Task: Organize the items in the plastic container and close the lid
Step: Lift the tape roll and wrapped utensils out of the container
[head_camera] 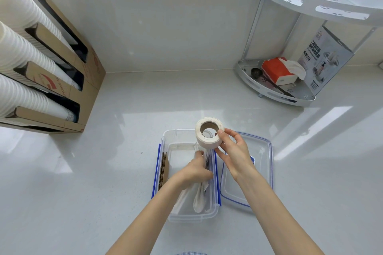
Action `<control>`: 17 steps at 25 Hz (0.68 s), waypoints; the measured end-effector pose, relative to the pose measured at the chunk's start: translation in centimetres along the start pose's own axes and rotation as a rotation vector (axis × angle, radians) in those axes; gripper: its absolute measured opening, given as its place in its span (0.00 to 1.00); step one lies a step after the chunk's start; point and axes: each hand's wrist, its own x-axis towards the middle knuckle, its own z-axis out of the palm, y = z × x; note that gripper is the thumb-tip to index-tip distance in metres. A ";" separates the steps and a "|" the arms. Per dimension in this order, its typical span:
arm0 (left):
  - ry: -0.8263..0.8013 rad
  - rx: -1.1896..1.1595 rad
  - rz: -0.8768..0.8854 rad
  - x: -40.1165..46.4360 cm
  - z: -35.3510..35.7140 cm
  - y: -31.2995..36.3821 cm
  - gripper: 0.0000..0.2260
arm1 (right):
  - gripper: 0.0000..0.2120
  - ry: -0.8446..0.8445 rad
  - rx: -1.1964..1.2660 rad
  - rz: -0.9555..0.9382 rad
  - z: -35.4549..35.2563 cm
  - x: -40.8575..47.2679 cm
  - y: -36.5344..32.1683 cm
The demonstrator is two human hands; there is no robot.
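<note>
A clear plastic container (175, 134) with blue side clips sits open on the white counter in front of me. Its clear lid (262, 163) with a blue seal lies flat just to the right of it. My right hand (234, 151) holds a white tape roll (208, 137) with a cardboard core above the container's far right corner. My left hand (195, 170) reaches into the container and grips white paper-wrapped items (200, 198) along its right wall. A brown corrugated cardboard piece (163, 170) stands against the left wall inside.
A cardboard dispenser (62, 80) with stacks of white paper cups stands at the left. A white corner rack (290, 80) at the back right holds a tissue pack, a spoon and a printed box. A tiled wall runs behind the counter.
</note>
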 end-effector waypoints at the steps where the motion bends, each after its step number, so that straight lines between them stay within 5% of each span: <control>1: -0.010 -0.022 0.004 -0.1 0.0 -0.1 0.30 | 0.04 -0.002 -0.003 -0.002 0.0 0.0 0.0; 17: 0.177 -0.349 0.114 -1.2 0.4 0.4 0.14 | 0.04 -0.026 0.068 -0.048 0.0 -0.1 -0.3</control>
